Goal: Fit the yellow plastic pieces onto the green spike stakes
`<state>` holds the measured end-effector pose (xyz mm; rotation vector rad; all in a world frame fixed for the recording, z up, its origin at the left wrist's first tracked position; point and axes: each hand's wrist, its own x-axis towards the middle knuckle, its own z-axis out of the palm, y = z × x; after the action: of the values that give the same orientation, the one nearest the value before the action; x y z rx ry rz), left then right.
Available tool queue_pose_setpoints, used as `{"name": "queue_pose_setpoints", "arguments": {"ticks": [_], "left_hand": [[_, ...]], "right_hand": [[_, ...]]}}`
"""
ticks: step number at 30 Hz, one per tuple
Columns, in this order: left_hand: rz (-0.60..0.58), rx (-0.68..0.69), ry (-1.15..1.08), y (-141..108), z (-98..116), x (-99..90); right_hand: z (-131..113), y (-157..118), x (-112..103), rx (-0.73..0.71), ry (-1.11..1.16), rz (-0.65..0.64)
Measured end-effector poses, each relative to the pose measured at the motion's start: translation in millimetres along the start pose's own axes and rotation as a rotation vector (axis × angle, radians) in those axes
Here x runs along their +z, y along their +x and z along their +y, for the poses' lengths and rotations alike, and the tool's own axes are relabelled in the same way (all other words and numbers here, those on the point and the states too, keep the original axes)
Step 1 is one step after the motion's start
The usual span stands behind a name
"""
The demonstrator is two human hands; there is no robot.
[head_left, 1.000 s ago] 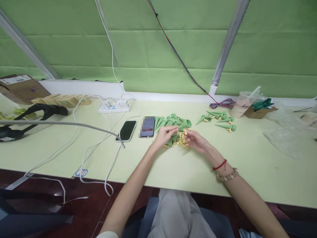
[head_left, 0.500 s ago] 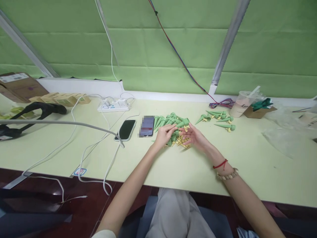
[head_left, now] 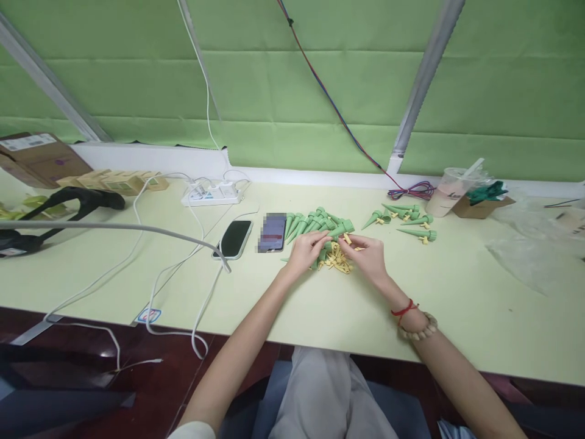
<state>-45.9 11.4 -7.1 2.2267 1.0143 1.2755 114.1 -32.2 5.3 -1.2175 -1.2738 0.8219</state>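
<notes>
At the far left of the table point(head_left: 457, 305), one cardboard box point(head_left: 48, 161) sits beside a row of small tan cartons point(head_left: 121, 183) (too crowded together to count surely), with one smooth black frame point(head_left: 82, 198) in front. Next come one white power strip point(head_left: 212, 195) and two flat, rounded-corner phones, a pale-edged phone point(head_left: 236, 239) and a lit phone point(head_left: 273, 233). Just beside the latter, overlapping green cones point(head_left: 304, 224), ribbed at their wide ends, fan out. The left hand point(head_left: 304, 253) has its grip closed on one held green cone point(head_left: 340, 228), plastic-looking and tapered, pointing left above the heap. The right hand point(head_left: 368, 256) pinches one held yellow piece point(head_left: 347, 238) in a narrow grip by the cone's wide end; whether the two parts touch, I cannot tell. Below lies a tangled yellow pile point(head_left: 337, 259). One red cord and one beaded bracelet point(head_left: 419, 329) circle the right wrist. Farther right are at least five loose cones point(head_left: 414, 233) with yellow pieces, one red-and-blue wire coil point(head_left: 411, 192), one cup point(head_left: 445, 195) with a straw, one small open box point(head_left: 478, 208), and crinkled clear plastic point(head_left: 525, 262).
</notes>
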Motion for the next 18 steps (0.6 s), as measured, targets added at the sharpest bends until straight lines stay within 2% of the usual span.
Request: {"name": "queue_pose_setpoints", "arguments": {"ticks": [3,5,7,9,11,13,16,18], "left_hand": [[0.03,-0.078,-0.11,2,6,-3.0],[-0.009,-0.155,-0.223,3,9,-4.3],[-0.092,-0.217,-0.339,4,12,-4.3],[-0.163,-0.238,-0.415,4,13,-3.7],[-0.18,-0.22,-0.414,4,13,-3.6],[-0.141,-0.172,-0.336,4,11,-4.0],[-0.036,-0.108,-0.146,2,7,-4.1],[0.009,-0.068,-0.005,1,5,-2.7]], "right_hand": [[-7,2,-2,0.228,0.299,-0.261],[-9,3,-4,0.348,0.486,-0.448],[-9,3,-6,0.406,0.599,-0.564],[-7,2,-7,0.414,0.646,-0.61],[-4,2,-8,0.414,0.637,-0.591],[-2,3,-8,0.414,0.564,-0.509],[0,5,-6,0.331,0.353,-0.316],[2,5,-4,0.183,0.168,-0.143]]}}
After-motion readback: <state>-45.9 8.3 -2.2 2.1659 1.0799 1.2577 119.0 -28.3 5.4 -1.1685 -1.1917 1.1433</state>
